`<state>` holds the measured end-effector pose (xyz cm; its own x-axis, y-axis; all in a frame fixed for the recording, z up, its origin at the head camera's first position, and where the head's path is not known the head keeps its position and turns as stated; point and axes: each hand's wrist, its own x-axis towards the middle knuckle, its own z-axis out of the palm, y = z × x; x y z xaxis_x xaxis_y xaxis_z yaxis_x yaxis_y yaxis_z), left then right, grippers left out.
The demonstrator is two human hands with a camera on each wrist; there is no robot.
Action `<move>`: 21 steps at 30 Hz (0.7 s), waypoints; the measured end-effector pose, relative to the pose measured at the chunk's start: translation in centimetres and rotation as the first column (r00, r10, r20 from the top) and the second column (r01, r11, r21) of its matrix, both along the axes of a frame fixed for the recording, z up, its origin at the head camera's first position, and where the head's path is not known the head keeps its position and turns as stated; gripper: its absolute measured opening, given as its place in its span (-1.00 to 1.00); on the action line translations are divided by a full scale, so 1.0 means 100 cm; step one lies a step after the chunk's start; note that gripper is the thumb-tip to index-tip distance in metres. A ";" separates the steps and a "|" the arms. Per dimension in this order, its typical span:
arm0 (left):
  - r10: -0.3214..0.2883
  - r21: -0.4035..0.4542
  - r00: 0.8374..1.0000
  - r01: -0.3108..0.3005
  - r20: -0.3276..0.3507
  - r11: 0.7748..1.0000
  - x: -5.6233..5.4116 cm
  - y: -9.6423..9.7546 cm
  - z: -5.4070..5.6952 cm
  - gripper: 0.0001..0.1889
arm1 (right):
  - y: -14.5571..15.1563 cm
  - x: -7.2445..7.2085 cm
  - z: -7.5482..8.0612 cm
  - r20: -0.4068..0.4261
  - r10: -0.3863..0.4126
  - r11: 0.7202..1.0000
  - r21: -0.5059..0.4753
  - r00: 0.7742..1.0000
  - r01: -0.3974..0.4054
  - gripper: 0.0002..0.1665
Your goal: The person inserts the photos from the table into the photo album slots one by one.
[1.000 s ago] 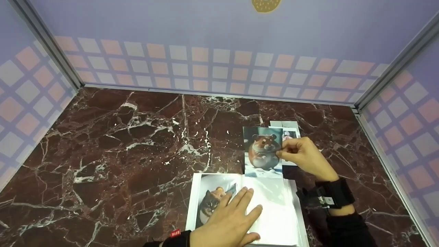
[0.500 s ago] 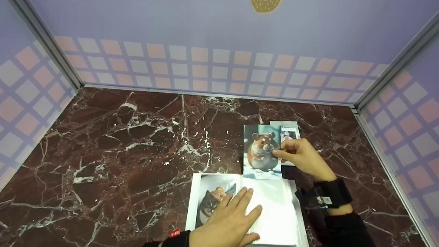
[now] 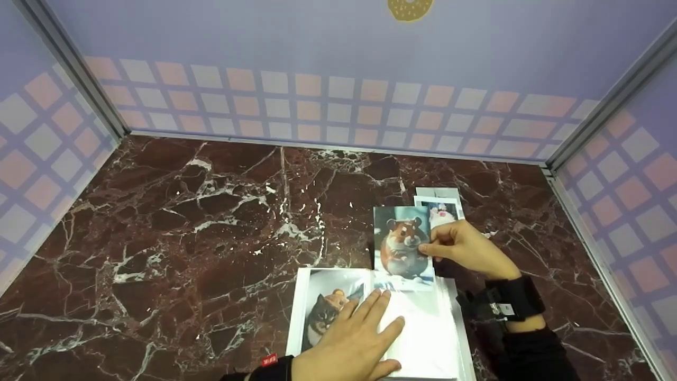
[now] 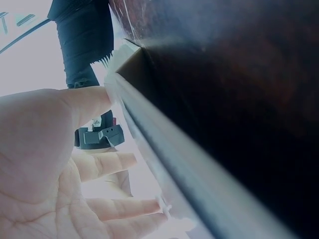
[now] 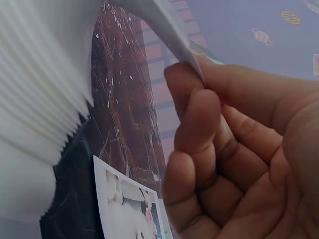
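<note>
An open photo album (image 3: 418, 338) lies at the near side of the table, with a cat picture (image 3: 320, 312) in its left page and a clear sleeve on the right. My left hand (image 3: 351, 333) rests across the album's middle, fingers spread and straight. My right hand (image 3: 465, 248) pinches the right edge of a hamster photo (image 3: 404, 246) between thumb and fingers. The photo's lower end overlaps the top of the right page's sleeve. In the right wrist view the photo (image 5: 172, 30) shows edge-on and bent in the pinch, beside the album's fanned pages (image 5: 45, 89).
Behind the right hand lie several loose photos (image 3: 444, 206), partly covered by the hamster photo. The dark red marbled table (image 3: 211, 238) reaches back to a lilac wall (image 3: 264, 53) with pink and white checks. Side panels stand left and right.
My right hand first shifts the hamster photo slightly left, then brings it toward me, so its lower end sits farther over the album page. The left hand stays in place.
</note>
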<state>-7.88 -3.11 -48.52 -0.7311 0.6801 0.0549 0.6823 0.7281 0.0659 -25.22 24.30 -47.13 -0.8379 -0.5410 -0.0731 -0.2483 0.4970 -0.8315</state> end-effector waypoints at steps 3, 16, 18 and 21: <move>0.000 0.005 1.000 0.000 0.001 1.000 0.000 0.000 0.000 -0.31 | 0.001 0.000 0.000 0.011 0.014 1.000 0.010 1.000 -0.015 -0.75; -0.023 0.028 1.000 0.024 -0.021 0.999 -0.002 -0.002 -0.004 -0.28 | -0.005 -0.004 -0.009 0.025 -0.065 0.998 -0.016 0.998 0.065 -0.74; -0.023 0.023 1.000 0.022 0.013 0.999 -0.002 -0.002 -0.003 -0.28 | -0.007 -0.004 -0.010 0.012 -0.129 0.991 -0.019 0.992 0.129 -0.69; -0.024 0.029 0.998 0.022 0.052 0.999 -0.003 -0.003 0.000 -0.29 | -0.009 -0.004 -0.011 -0.016 -0.186 0.982 -0.035 0.982 0.185 -0.56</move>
